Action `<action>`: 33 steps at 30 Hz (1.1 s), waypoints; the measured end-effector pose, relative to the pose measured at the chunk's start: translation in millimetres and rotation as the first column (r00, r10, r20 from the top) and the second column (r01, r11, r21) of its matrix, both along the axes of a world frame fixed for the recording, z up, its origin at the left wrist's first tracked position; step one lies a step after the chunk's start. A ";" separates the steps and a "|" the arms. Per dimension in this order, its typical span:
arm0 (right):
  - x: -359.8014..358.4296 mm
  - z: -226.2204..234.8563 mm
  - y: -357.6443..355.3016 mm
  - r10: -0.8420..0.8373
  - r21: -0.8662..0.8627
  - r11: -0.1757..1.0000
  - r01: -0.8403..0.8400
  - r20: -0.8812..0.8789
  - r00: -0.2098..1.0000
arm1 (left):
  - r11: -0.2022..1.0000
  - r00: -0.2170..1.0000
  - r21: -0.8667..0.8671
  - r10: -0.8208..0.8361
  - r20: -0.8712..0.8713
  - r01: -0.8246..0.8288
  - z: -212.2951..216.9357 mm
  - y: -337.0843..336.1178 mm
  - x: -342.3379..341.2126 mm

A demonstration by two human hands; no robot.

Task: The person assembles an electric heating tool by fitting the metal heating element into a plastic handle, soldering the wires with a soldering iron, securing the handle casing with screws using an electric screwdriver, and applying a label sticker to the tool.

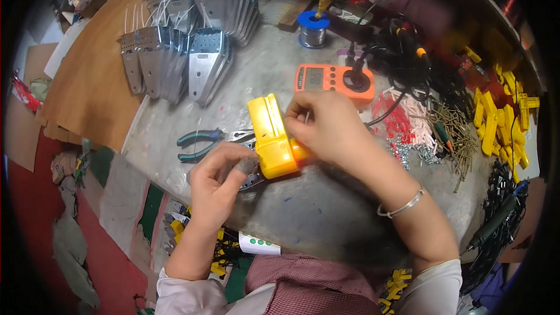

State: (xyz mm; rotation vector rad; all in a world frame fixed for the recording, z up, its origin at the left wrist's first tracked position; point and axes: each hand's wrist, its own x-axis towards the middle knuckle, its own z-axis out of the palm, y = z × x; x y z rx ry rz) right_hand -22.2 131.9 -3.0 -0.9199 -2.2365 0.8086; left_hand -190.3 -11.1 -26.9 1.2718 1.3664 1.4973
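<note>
A bright yellow plastic housing (270,131) stands tilted over the middle of the table. My left hand (220,178) is closed at its lower left side, thumb and fingers against the edge. Beneath the housing shows part of a dark metal plate with holes (253,182); the rest is hidden. My right hand (326,125) is beside the housing's right side, its fingers pinching a thin metal piece (307,117) that looks like a screw. Pliers with teal handles (201,136) lie behind my left hand, their jaws partly covered by the housing.
Metal plates with white wires (207,64) stand in stacks at the far left. A solder spool (312,30) and an orange meter (326,77) are beyond my hands. Piled screws (458,131), a screwdriver (443,136) and yellow plastic parts (496,119) lie right. Black cables run nearby.
</note>
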 end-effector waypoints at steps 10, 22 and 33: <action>18.3 20.7 -30.2 0.146 -0.449 0.872 -0.197 -0.147 0.978 | 1.000 1.000 -0.006 -0.008 0.021 0.008 5.8 2.8 10.3; 20.5 18.1 -30.5 0.260 -0.405 0.863 -0.302 -0.156 0.953 | 0.998 0.992 0.048 -0.029 -0.123 0.035 5.9 7.5 14.0; 11.1 0.5 0.2 -0.092 0.185 0.979 0.088 0.013 0.996 | 0.975 0.715 0.214 0.194 -0.672 -0.064 -1.5 4.8 -14.8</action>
